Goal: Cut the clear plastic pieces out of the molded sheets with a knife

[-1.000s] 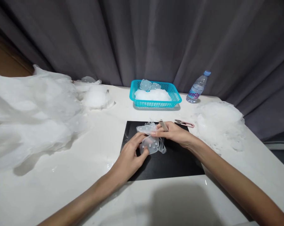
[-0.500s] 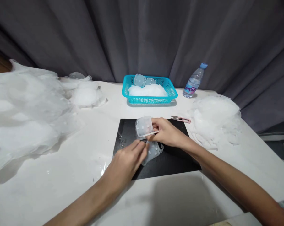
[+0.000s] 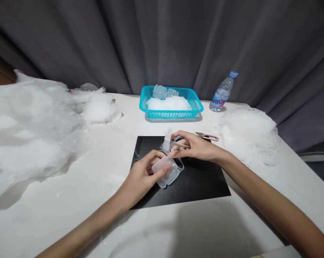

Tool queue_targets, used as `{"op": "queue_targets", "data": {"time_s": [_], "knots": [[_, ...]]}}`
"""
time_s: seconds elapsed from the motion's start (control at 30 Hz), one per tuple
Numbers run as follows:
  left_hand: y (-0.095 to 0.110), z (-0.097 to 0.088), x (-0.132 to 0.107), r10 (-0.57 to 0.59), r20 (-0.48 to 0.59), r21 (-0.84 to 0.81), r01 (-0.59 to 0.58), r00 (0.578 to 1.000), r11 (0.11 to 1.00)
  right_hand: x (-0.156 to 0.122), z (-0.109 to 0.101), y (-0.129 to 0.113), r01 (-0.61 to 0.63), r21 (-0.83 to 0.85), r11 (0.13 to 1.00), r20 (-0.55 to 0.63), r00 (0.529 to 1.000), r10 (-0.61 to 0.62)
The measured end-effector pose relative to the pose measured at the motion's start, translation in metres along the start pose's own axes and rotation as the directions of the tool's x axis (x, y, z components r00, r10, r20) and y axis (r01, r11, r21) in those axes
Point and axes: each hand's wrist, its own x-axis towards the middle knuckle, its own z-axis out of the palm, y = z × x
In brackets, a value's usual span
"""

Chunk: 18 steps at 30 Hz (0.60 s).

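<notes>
Over the black mat point(image 3: 205, 182) my two hands meet. My left hand point(image 3: 149, 168) grips a translucent, soft-looking plate point(image 3: 168, 177) with rounded lobed corners and small dots, thumb on top and fingers beneath. My right hand point(image 3: 187, 145) pinches a second translucent piece point(image 3: 166, 141), which is tilted on edge and partly hidden by the fingers. A thin, pale, stick-like tool point(image 3: 182, 145) lies across the right fingers; its kind is unclear. A thin translucent loop point(image 3: 181, 165) shows beside the left-hand plate.
Behind the mat stands a turquoise basket point(image 3: 172, 114) holding white material and translucent plates. Pink-handled thread snips point(image 3: 209, 137) lie near a water bottle point(image 3: 221, 93). White translucent heaps flank the mat: a large pile point(image 3: 35, 125) left, a smaller pile point(image 3: 249, 134) right.
The piece in my right hand has turned from facing me to standing on edge. My left hand has moved slightly left and down and now grips the lower plate with its thumb across it.
</notes>
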Motion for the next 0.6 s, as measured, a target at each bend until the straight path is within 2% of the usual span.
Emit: {"op": "queue_targets", "data": {"time_s": [0.07,0.17,0.43,0.6], "knots": [[0.000,0.004,0.000,-0.026,0.000,0.043,0.026,1.000,0.999,-0.002,0.000,0.001,-0.013,0.008,1.000,0.061,0.998,0.012],[-0.002,0.007,0.000,-0.017,-0.003,0.107,0.017,1.000,0.994,-0.001,0.001,0.006,-0.007,0.017,1.000,0.084,0.996,0.006],[-0.004,0.003,-0.005,0.074,-0.017,0.289,-0.066,0.997,0.955,0.000,0.005,0.015,0.036,0.033,0.999,0.065,0.997,-0.038],[0.001,0.001,-0.012,0.088,0.067,0.416,-0.108,0.994,0.903,0.002,0.007,0.018,0.041,0.082,0.996,0.080,0.996,-0.047]]}}
